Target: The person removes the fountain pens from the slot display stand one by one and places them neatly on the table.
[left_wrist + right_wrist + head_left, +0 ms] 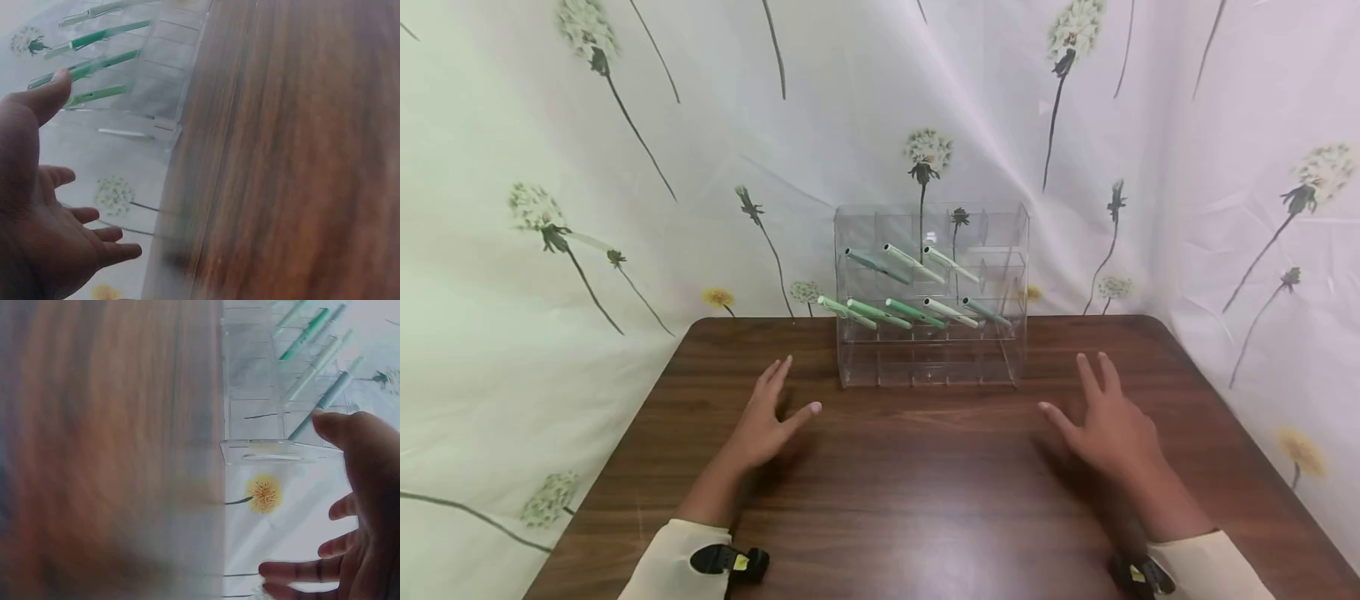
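A clear acrylic pen rack (928,373) with tiered compartments stands at the back of the table. Several pens lie slanted in its two middle tiers: a grey-blue pen (877,267) and two pale ones above, and below them green, pale and grey-green ones, among them a dark green pen (916,313). My left hand (763,425) is held over the table left of the rack, fingers spread, holding nothing. On the other side my right hand (1112,429) hovers likewise, thumb apart from the fingers and nothing in it. Neither hand touches the rack.
The brown wooden table (910,475) has rounded back corners. A white curtain (715,150) printed with dandelions hangs behind the table and at both sides, close to the rack's back. Dark wrist cameras sit at both cream sleeves (681,562).
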Demonstrator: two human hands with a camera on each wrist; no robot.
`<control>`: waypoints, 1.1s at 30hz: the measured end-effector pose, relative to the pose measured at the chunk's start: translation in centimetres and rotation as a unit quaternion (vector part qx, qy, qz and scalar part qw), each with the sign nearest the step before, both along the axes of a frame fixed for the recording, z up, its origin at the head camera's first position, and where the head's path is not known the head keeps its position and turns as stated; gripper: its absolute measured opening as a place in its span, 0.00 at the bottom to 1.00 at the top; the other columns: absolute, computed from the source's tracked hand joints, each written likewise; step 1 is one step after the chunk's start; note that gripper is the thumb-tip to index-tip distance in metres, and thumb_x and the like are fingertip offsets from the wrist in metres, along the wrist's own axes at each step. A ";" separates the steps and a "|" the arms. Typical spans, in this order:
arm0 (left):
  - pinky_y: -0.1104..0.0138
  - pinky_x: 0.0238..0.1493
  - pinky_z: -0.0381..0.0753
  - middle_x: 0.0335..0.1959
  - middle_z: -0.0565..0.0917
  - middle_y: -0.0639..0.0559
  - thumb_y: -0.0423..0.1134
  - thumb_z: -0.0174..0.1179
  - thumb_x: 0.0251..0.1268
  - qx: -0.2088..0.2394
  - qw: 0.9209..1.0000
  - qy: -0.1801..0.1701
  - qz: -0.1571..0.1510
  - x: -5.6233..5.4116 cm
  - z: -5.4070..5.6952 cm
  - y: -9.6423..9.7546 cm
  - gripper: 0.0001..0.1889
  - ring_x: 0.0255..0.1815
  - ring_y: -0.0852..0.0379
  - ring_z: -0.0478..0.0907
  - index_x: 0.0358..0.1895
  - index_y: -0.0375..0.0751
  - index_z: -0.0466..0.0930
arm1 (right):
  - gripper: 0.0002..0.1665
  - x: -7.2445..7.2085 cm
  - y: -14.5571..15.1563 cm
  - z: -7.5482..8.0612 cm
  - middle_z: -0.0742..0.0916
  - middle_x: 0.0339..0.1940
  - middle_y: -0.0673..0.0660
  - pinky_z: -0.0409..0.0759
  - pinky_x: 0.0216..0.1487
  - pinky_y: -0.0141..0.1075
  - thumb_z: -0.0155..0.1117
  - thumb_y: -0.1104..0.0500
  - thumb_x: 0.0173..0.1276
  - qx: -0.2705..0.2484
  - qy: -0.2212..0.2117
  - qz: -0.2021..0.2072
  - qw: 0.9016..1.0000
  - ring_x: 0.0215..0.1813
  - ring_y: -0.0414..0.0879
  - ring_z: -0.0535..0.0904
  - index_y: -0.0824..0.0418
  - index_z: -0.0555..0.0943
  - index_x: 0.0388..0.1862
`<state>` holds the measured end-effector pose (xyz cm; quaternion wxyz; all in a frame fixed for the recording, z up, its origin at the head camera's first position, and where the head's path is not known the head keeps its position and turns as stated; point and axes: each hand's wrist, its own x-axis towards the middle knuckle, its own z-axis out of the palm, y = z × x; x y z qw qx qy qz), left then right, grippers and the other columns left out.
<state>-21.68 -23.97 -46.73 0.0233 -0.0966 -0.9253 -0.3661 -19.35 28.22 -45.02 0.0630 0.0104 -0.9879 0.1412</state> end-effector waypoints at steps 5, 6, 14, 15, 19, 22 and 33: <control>0.27 0.81 0.60 0.91 0.45 0.31 0.57 0.67 0.79 0.041 0.999 0.000 -0.009 -1.2 0.0 0.4 0.53 0.89 0.24 0.49 0.92 0.46 0.42 | 0.60 -1.0 -0.9 1.4 0.67 0.80 0.78 0.80 0.31 0.63 0.57 0.27 0.81 -0.009 0.042 0.006 0.999 0.37 0.71 0.85 0.62 0.50 0.92; 0.28 0.81 0.62 0.91 0.45 0.31 0.56 0.67 0.79 0.051 0.999 -0.002 -0.010 -1.5 0.1 0.6 0.53 0.89 0.25 0.50 0.92 0.46 0.42 | 0.58 -1.2 -1.2 1.8 0.68 0.79 0.77 0.80 0.30 0.63 0.59 0.30 0.81 -0.011 0.050 0.006 0.999 0.36 0.70 0.85 0.62 0.51 0.92; 0.34 0.81 0.68 0.92 0.44 0.34 0.52 0.67 0.80 0.131 0.991 -0.031 -0.014 -3.3 0.1 2.2 0.52 0.90 0.27 0.50 0.92 0.48 0.41 | 0.46 -2.7 -3.1 3.8 0.76 0.69 0.74 0.79 0.29 0.62 0.66 0.44 0.82 -0.030 0.135 0.034 0.990 0.33 0.65 0.82 0.66 0.62 0.87; 0.35 0.81 0.67 0.92 0.43 0.34 0.52 0.67 0.80 0.139 0.990 -0.037 -0.014 -3.6 0.0 2.4 0.52 0.90 0.27 0.48 0.93 0.49 0.41 | 0.46 -2.8 -3.3 3.9 0.76 0.68 0.74 0.80 0.31 0.63 0.67 0.45 0.82 -0.032 0.142 0.037 0.989 0.34 0.65 0.82 0.66 0.63 0.86; 0.37 0.82 0.67 0.92 0.44 0.36 0.51 0.68 0.80 0.153 0.987 -0.051 -0.011 -4.7 -0.4 2.8 0.51 0.91 0.29 0.46 0.93 0.52 0.42 | 0.43 -3.6 -4.2 4.5 0.80 0.68 0.74 0.83 0.43 0.68 0.66 0.46 0.82 -0.042 0.148 0.042 0.987 0.49 0.71 0.85 0.67 0.66 0.84; 0.36 0.83 0.66 0.92 0.45 0.37 0.52 0.68 0.79 0.155 0.986 -0.057 -0.008 -5.5 -0.6 2.9 0.51 0.91 0.30 0.48 0.93 0.55 0.42 | 0.42 -4.3 -4.7 4.8 0.86 0.63 0.74 0.83 0.49 0.70 0.65 0.46 0.83 -0.057 0.143 0.045 0.987 0.56 0.72 0.87 0.67 0.66 0.84; 0.34 0.84 0.63 0.89 0.59 0.39 0.50 0.72 0.75 0.177 0.983 -0.048 0.009 -7.2 -1.2 4.5 0.50 0.87 0.33 0.62 0.91 0.57 0.51 | 0.41 -7.2 -7.2 5.1 0.94 0.42 0.63 0.86 0.44 0.60 0.65 0.45 0.83 -0.132 0.109 0.045 0.984 0.43 0.62 0.91 0.63 0.67 0.85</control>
